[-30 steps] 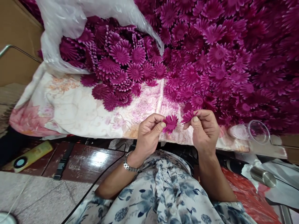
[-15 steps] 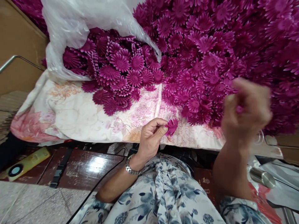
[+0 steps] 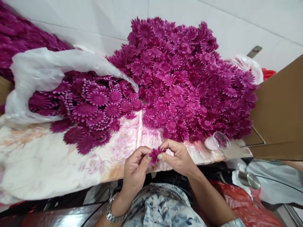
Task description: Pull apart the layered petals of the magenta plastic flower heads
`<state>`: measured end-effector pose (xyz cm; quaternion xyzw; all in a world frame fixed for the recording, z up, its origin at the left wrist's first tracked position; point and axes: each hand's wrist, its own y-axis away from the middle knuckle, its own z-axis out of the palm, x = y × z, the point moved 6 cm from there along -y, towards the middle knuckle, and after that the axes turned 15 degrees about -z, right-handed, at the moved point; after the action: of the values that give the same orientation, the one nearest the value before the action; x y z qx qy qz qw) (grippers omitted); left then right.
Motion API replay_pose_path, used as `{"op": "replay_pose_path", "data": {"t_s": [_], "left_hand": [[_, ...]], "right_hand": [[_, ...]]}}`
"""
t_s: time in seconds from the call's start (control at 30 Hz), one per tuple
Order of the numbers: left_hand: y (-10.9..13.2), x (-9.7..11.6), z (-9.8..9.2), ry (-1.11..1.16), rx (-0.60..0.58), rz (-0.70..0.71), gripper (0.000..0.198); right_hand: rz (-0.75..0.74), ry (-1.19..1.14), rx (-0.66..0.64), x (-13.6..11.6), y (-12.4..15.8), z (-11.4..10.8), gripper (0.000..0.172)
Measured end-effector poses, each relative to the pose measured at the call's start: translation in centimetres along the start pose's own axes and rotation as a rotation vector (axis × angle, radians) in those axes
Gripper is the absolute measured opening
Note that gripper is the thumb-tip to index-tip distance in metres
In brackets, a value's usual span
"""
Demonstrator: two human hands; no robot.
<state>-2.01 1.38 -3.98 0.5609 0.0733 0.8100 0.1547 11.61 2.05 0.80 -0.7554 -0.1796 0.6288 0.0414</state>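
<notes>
Between my two hands, over the near edge of the cloth-covered table, is a small magenta artificial flower [image 3: 155, 155]. My left hand [image 3: 136, 167], wearing a metal watch, pinches its left side between thumb and forefinger. From the right, my right hand [image 3: 178, 157] meets the same flower with thumb and forefinger closed at its petals. Whether the right fingers also hold a smaller piece is hidden. Beyond my hands rises a big heap of magenta artificial flowers [image 3: 175, 91]. To the left, stacked flower layers [image 3: 97, 99] spill from a white plastic bag [image 3: 38, 69].
A clear plastic cup [image 3: 221, 141] lies at the table's right front, beside a cardboard box [image 3: 279, 110]. The floral cloth [image 3: 28, 160] covers the table. Below right are a metal cylinder [image 3: 249, 180] and red plastic [image 3: 243, 201]. A white tiled wall [image 3: 236, 28] stands behind.
My right hand has come from the right side of the heap to the flower in my left hand. The camera view has swung right, bringing the box and cup into sight.
</notes>
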Motion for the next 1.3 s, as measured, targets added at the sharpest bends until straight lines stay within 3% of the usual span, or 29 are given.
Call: {"op": "replay_pose_path", "data": {"t_s": [0.13,0.3,0.4,0.57,0.73,0.93,1.17,1.3], "left_hand": [[-0.2,-0.1,0.7,-0.009,-0.052,-0.105,0.015],[-0.3,0.4,1.3,0.03,-0.066,-0.145,0.018],[-0.3,0.5,1.5,0.03,-0.071,-0.139,0.018],[-0.3,1.4,1.6,0.0,-0.06,-0.032,0.025],[-0.2,2.4,2.5,-0.042,-0.17,0.064,0.041],[0.7,3.5,2.2,-0.155,-0.098,0.337,0.011],[0.9,2.6,1.7,-0.113,0.011,0.303,0.011],[0.9,2.3,1.0,0.022,0.054,0.264,0.014]], "right_hand": [[-0.086,0.214,0.076,-0.8,-0.3,-1.0,0.009],[-0.215,0.535,0.35,-3.3,-1.1,-5.8,0.009],[-0.244,0.577,0.397,-4.1,-1.3,-7.0,0.008],[-0.391,0.646,0.262,-4.8,-0.8,-4.6,0.005],[-0.543,0.653,0.114,-5.0,0.0,-2.1,0.006],[-0.657,0.591,0.022,-4.6,0.6,-0.8,0.008],[-0.689,0.527,0.036,-4.0,1.2,-0.3,0.016],[-0.705,0.494,0.087,-3.6,1.6,-0.3,0.02]]}}
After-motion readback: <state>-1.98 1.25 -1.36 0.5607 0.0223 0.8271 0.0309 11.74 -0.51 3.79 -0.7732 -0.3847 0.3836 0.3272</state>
